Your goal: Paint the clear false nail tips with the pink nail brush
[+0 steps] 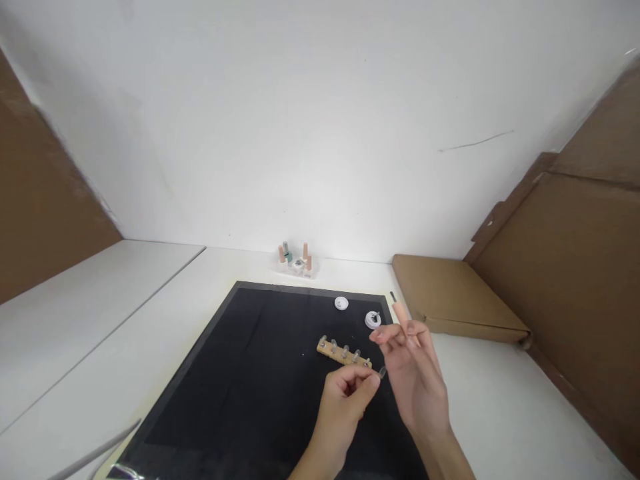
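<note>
Between thumb and index finger, my left hand (345, 403) pinches a small clear nail tip (383, 373). My right hand (417, 380) grips a nail polish brush by its peach handle (400, 313), with the dark bristles pointing up and to the left. Just beyond my left hand lies a wooden stand (334, 351) with several clear nail tips upright along it; its near end is partly hidden by my hand. A small white round pot (373, 321) with dark bits in it sits left of the brush, and a white round lid or dish (341, 303) lies farther back.
A black mat (240, 373) covers the middle of the white table. At the wall, a clear tray (300, 272) holds several bottles with peach caps. A flat cardboard box (450, 293) lies at the right. Brown cardboard panels stand on both sides.
</note>
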Demonstrator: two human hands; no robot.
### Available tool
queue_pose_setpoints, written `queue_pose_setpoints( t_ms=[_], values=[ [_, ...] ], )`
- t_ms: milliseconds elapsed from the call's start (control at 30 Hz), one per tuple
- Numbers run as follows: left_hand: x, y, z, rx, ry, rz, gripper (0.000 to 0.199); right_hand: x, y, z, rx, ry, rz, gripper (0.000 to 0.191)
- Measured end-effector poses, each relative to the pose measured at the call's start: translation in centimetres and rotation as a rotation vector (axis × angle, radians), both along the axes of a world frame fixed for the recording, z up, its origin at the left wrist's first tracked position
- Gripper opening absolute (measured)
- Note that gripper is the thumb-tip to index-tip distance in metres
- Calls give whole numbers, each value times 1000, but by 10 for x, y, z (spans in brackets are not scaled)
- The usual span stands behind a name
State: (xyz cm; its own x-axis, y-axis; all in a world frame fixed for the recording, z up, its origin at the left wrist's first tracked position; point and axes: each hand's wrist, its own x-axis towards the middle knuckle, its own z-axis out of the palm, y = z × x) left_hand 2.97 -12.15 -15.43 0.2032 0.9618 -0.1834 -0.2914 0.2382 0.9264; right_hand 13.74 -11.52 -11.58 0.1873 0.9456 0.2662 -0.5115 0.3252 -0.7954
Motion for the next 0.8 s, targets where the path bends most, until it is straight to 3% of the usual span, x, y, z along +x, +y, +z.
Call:
queue_pose_setpoints(
  t_ms=[233,533,800],
  values=[
    [5,2,1,-74,-39,-20,55,3,-2,1,-8,-38,-62,17],
    [8,3,5,-78,-8,-14,40,6,-1,-6,-34,-76,-60,20],
    [15,6,-1,-105,11,-51,37,5,-2,-11,-75,-82,-54,19]
  ],
)
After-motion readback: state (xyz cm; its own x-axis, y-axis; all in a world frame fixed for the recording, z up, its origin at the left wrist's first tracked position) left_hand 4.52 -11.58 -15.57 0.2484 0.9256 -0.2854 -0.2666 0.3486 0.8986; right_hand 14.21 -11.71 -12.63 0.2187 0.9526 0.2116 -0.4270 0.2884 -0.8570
